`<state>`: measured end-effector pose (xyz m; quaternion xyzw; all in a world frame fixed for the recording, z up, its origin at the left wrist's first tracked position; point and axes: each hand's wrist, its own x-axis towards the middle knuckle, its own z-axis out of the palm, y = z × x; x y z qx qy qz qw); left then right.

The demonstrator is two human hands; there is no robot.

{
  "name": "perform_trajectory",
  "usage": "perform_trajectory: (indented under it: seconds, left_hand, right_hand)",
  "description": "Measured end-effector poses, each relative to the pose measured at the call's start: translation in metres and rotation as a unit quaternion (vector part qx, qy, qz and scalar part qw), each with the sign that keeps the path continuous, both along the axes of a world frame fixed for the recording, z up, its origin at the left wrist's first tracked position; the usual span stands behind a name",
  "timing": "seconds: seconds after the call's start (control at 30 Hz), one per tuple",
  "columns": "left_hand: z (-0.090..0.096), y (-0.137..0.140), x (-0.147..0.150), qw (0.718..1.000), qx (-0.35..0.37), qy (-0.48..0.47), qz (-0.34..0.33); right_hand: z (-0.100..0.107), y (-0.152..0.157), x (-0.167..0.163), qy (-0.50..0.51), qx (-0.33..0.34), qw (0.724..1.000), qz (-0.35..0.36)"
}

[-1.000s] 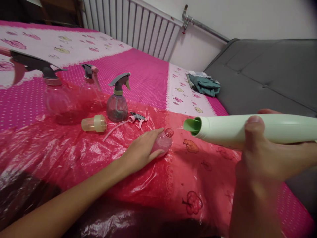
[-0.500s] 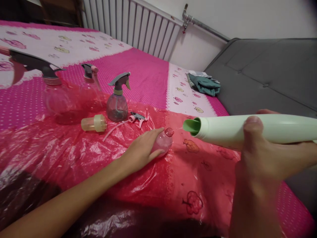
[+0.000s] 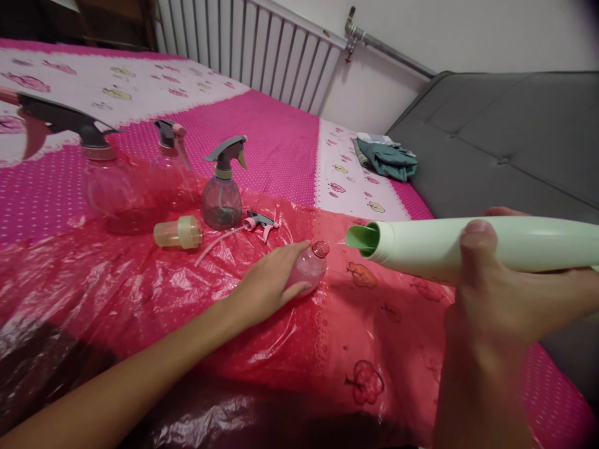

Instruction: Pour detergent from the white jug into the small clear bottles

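Note:
My left hand (image 3: 276,277) is wrapped round a small clear pink bottle (image 3: 311,268), which stands on red plastic sheeting with its neck uncovered. My right hand (image 3: 496,287) grips a pale green bottle (image 3: 430,243) tipped on its side, its green spout (image 3: 362,238) pointing left. From the spout a thin stream of clear liquid reaches the neck of the pink bottle. A grey and pink spray trigger head (image 3: 262,222) with a long clear tube lies just behind my left hand. Beside it is a yellowish translucent cup-like piece (image 3: 178,233), lying on its side.
Three spray bottles stand at the back left: a large pink one (image 3: 107,187), a smaller pink one (image 3: 171,178) and a grey one (image 3: 221,199). Red plastic sheeting (image 3: 276,368) covers part of the bed. Folded green cloth (image 3: 388,161) lies near the grey headboard (image 3: 505,131).
The stream between spout and bottle neck shows more plainly now. Both hands and both bottles have stayed nearly in place.

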<state>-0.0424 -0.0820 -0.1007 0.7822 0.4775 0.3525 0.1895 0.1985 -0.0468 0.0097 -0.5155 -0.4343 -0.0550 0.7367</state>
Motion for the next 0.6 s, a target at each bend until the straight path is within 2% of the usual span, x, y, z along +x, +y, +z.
perform_trajectory:
  seconds: [0.17, 0.6]
  left_hand:
    - [0.001, -0.0007, 0.0003, 1.0, -0.003, 0.004, 0.003]
    - [-0.0004, 0.0004, 0.0, 1.0, 0.002, 0.001, 0.003]
  right_hand:
    - [0.001, -0.0029, -0.0027, -0.007, -0.015, 1.0, 0.003]
    - [-0.0008, -0.0007, 0.001, -0.017, -0.003, 1.0, 0.002]
